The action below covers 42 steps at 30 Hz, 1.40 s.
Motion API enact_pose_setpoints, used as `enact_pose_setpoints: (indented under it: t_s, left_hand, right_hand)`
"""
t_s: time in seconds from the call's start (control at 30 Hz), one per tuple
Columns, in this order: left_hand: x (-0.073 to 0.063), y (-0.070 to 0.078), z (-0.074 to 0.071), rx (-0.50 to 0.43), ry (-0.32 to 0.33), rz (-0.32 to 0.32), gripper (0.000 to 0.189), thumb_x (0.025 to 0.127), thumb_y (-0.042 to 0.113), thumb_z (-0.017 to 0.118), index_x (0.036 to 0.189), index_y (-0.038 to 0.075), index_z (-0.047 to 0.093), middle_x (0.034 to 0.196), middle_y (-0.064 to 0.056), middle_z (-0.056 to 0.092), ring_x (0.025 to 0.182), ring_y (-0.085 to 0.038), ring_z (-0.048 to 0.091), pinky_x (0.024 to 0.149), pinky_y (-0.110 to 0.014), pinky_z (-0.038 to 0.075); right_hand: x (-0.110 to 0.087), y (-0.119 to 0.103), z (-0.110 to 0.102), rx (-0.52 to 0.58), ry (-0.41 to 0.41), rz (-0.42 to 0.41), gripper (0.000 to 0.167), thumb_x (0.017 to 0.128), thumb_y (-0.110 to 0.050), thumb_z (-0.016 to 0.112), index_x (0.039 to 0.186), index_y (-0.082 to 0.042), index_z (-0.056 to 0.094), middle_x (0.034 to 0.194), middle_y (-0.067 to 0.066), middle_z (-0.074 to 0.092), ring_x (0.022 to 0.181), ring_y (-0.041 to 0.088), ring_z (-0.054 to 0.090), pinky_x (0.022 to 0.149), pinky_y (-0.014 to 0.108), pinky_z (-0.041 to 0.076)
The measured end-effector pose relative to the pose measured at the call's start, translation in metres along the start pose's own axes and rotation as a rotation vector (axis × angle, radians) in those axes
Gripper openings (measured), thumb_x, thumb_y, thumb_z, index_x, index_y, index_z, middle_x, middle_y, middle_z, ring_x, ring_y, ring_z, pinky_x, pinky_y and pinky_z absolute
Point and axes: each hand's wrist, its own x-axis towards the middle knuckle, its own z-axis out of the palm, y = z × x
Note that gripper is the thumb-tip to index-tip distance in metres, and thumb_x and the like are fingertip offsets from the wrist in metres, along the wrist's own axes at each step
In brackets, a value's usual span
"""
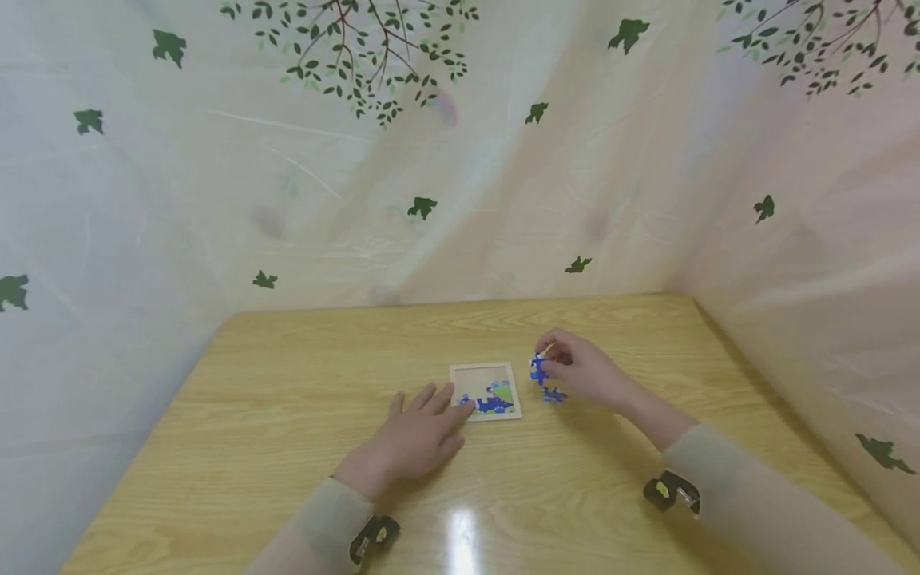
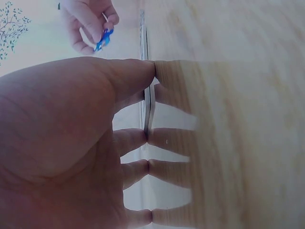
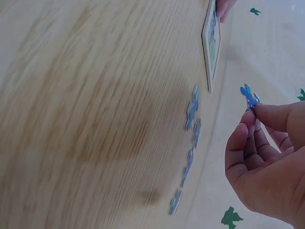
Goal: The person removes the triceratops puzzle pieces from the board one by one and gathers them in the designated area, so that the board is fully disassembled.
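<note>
A square puzzle tray (image 1: pixel 515 390) with a pale wooden rim lies on the table. Blue and green jigsaw pieces (image 1: pixel 496 404) fill its lower part, and its upper part shows bare board. My left hand (image 1: pixel 413 438) rests flat, fingers spread, with fingertips over the tray's left side. Right of the tray and above the table, my right hand (image 1: pixel 584 369) pinches a blue jigsaw piece (image 3: pixel 249 97) between thumb and forefinger. Below that hand a loose blue piece (image 1: pixel 553 395) lies on the table; the right wrist view shows several loose pieces (image 3: pixel 192 110) in a row.
The wooden table (image 1: pixel 287 383) reaches back to a pale curtain (image 1: pixel 345 200) printed with leaves and branches. The curtain also hangs along both sides. Dark wrist devices (image 1: pixel 374 537) sit on both sleeves.
</note>
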Motion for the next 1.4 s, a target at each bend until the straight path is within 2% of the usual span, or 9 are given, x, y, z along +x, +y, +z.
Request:
enact_pose_setpoints:
  t_s: [0.3,0.53,0.7,0.97,1.4]
  left_hand:
    - [0.001,0.0,0.0,0.003,0.0,-0.002,0.055,0.117,0.04,0.052,0.17,0.025,0.046,0.179,-0.017,0.028,0.165,-0.048,0.021,0.125,-0.082,0.014]
    - [0.0,0.0,0.0,-0.005,-0.001,-0.004,0.055,0.117,0.039,0.052,0.17,0.025,0.047,0.18,-0.017,0.028,0.165,-0.047,0.021,0.125,-0.082,0.013]
    - [0.0,0.0,0.0,-0.009,0.0,-0.001,0.054,0.117,0.039,0.053,0.17,0.025,0.047,0.18,-0.017,0.028,0.165,-0.048,0.021,0.125,-0.082,0.013]
    - [0.0,0.0,0.0,-0.007,0.001,0.002,0.055,0.117,0.039,0.052,0.17,0.025,0.047,0.18,-0.017,0.028,0.165,-0.048,0.021,0.125,-0.082,0.014]
    - [-0.001,0.001,-0.002,-0.008,0.001,0.005,0.054,0.117,0.038,0.053,0.169,0.024,0.048,0.179,-0.017,0.029,0.165,-0.048,0.022,0.124,-0.083,0.014]
  right_hand:
    - [-0.016,0.014,-0.021,-0.057,0.02,0.066,0.019,0.11,-0.01,0.067,0.129,-0.008,0.068,0.109,0.009,0.074,0.101,0.029,0.071,0.082,0.038,0.058]
    - [-0.027,0.022,-0.032,-0.059,0.024,0.079,0.022,0.109,-0.01,0.07,0.13,-0.003,0.068,0.109,0.01,0.076,0.101,0.031,0.073,0.081,0.04,0.06]
    - [-0.033,0.029,-0.037,-0.079,0.025,0.095,0.022,0.108,-0.01,0.071,0.129,-0.003,0.069,0.108,0.01,0.075,0.099,0.028,0.072,0.08,0.04,0.06]
    - [-0.037,0.035,-0.034,-0.087,0.001,0.151,0.025,0.107,-0.009,0.071,0.131,-0.003,0.069,0.108,0.009,0.074,0.095,0.025,0.069,0.077,0.037,0.059]
    - [-0.039,0.044,-0.026,-0.105,-0.012,0.096,0.019,0.105,-0.006,0.074,0.123,-0.002,0.072,0.106,0.009,0.073,0.099,0.026,0.068,0.083,0.04,0.058]
